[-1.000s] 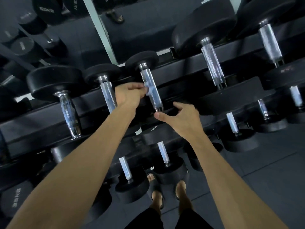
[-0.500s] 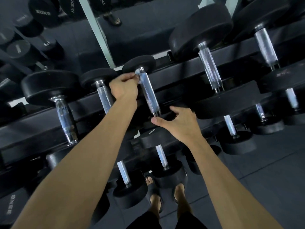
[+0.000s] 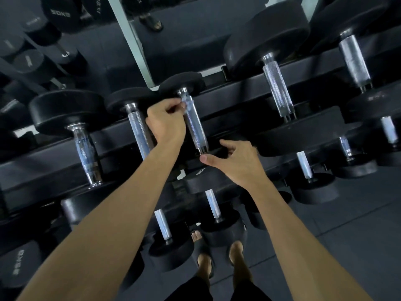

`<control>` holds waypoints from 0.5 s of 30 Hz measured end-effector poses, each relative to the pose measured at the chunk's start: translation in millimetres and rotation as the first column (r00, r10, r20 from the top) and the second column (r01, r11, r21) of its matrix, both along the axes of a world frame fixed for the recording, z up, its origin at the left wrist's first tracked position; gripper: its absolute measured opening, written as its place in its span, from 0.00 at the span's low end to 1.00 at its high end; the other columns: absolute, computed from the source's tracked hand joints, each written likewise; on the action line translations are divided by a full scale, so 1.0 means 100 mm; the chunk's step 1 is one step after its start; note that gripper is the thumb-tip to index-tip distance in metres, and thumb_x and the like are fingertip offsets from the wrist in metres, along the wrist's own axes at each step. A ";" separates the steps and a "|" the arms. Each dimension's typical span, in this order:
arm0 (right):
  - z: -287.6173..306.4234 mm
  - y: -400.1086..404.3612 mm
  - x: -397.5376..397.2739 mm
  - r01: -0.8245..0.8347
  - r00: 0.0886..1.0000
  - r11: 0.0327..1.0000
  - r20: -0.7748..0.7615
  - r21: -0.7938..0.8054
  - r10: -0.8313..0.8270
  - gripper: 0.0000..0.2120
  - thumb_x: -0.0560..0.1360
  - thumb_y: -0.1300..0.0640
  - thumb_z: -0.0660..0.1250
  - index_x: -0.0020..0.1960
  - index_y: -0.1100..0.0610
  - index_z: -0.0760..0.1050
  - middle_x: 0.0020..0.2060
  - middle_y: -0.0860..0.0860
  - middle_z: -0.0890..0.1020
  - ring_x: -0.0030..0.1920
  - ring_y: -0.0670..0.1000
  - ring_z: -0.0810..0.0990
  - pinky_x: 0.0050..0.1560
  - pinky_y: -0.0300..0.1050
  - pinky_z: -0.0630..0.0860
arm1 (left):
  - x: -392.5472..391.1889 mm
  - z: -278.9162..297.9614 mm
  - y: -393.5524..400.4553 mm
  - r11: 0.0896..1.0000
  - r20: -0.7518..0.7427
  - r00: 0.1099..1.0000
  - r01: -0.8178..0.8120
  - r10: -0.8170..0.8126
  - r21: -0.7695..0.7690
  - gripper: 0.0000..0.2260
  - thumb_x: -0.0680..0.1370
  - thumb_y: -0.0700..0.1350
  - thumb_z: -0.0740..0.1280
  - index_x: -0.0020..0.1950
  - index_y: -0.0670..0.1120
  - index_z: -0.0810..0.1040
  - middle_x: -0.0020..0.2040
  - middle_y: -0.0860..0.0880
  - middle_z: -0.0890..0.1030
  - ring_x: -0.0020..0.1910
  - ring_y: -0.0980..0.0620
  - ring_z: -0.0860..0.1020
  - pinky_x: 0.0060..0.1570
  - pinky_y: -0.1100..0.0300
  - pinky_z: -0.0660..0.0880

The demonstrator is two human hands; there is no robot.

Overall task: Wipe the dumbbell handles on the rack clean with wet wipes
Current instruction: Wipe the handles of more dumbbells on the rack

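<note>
Left hand (image 3: 166,122) pinches wet wipe (image 3: 187,103) against top of knurled dumbbell handle (image 3: 195,124) on upper rack rail (image 3: 238,94). Right hand (image 3: 236,161) unclenched near handle's base. Risk: thin pinch lets wipe slip off

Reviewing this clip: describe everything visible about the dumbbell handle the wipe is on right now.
The dumbbell handle is a bright metal bar with a fine knurled surface and a smooth collar at each end. It lies slanted on the top tier of the dark rack, joined at its far end to a small black round head. The left hand pinches a pale wet wipe against its upper end. The right hand holds the near head below it, thumb close to the lower collar.
</note>
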State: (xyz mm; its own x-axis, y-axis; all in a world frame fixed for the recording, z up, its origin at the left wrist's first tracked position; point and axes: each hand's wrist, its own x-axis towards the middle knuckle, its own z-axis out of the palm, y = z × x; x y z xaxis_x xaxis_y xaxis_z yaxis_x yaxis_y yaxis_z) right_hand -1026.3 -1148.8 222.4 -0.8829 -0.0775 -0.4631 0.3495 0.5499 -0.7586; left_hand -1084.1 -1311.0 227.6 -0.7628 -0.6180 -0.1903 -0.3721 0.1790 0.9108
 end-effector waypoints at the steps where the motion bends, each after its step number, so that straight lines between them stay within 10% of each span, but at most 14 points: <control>1: 0.00 0.00 0.00 -0.002 1.000 1.000 -0.006 0.001 0.002 0.45 0.62 0.34 0.78 0.73 0.54 0.71 0.68 0.48 0.76 0.72 0.53 0.69 0.70 0.57 0.70 | 0.10 -0.03 0.02 1.000 0.019 0.999 0.030 -0.030 -0.008 0.05 0.74 0.42 0.74 0.48 0.51 0.85 0.41 0.58 0.84 0.47 0.61 0.82 0.56 0.64 0.77; 15: 0.00 0.03 -0.04 -0.059 0.998 0.998 0.028 0.020 0.058 0.45 0.62 0.33 0.77 0.73 0.52 0.71 0.67 0.49 0.76 0.71 0.50 0.70 0.69 0.53 0.71 | 0.19 0.08 0.06 0.981 0.079 0.989 0.137 -0.128 -0.133 0.04 0.74 0.41 0.74 0.46 0.49 0.85 0.40 0.58 0.83 0.44 0.63 0.81 0.52 0.67 0.77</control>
